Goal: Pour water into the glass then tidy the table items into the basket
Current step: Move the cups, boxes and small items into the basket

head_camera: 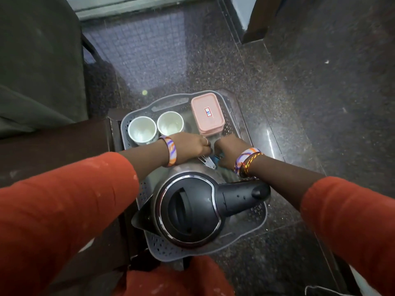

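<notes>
A grey perforated basket (136, 118) sits below me on a dark stool edge. Inside it stand two white cups (142, 130) (170, 123) at the far left, a pink lidded box (207, 113) at the far right, and a steel kettle with a black lid (190, 207) at the near end. My left hand (191, 147) and my right hand (228, 151) meet in the basket's middle, fingers curled around small items: a metal piece (207, 162) and something blue (217, 160). Which hand grips which I cannot tell. No glass shows.
The dark speckled stone floor (299, 103) surrounds the basket. A dark green cloth-covered seat (36, 71) rises at the left, a brown table surface (53, 150) lies under my left arm, and a wooden furniture leg (256, 22) stands at the far right.
</notes>
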### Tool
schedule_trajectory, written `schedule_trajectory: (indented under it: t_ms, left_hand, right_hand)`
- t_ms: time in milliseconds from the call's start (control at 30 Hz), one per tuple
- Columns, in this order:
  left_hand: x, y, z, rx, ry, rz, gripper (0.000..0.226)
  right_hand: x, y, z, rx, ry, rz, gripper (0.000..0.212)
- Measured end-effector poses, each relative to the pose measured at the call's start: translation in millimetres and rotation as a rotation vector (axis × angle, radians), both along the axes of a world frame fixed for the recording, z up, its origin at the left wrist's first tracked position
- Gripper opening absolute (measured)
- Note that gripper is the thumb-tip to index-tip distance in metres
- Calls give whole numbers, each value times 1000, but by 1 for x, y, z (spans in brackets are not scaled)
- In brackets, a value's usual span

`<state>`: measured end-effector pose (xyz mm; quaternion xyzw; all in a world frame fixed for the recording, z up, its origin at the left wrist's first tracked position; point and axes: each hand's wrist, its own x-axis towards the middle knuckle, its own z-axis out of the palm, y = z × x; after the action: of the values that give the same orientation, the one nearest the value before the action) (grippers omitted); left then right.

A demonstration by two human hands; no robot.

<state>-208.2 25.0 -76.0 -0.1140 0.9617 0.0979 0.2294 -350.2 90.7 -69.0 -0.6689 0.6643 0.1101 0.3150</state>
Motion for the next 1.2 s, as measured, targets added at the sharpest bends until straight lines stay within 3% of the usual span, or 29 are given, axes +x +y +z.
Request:
schedule_trajectory:
  t_ms: [200, 333, 433, 633, 933, 1100, 1200]
  left_hand:
    - [17, 2, -1, 154, 22, 545, 26]
    - [16, -1, -7, 288, -53, 813, 23]
    - [10, 2, -9, 327, -68, 823, 34]
    - [7, -1, -7, 443, -37, 792, 33]
    - [2, -2, -4, 635, -33, 798, 35]
    - [15, -4, 6, 669, -26, 806, 37]
    - [32, -7, 27, 757, 14, 942, 33]
  right_hand:
    - [-3, -2, 0, -60, 113, 162, 16]
    - [-2, -4, -1, 9, 53, 138, 23]
    - [-2, -5, -3, 93, -1, 150, 31]
    - [0, -6, -10, -30, 58, 138, 12]
    - [1, -14, 2, -77, 44, 4, 31]
    - [-3, -25, 25, 52, 30, -65, 28]
    - [7, -34, 55, 136, -21, -27, 22]
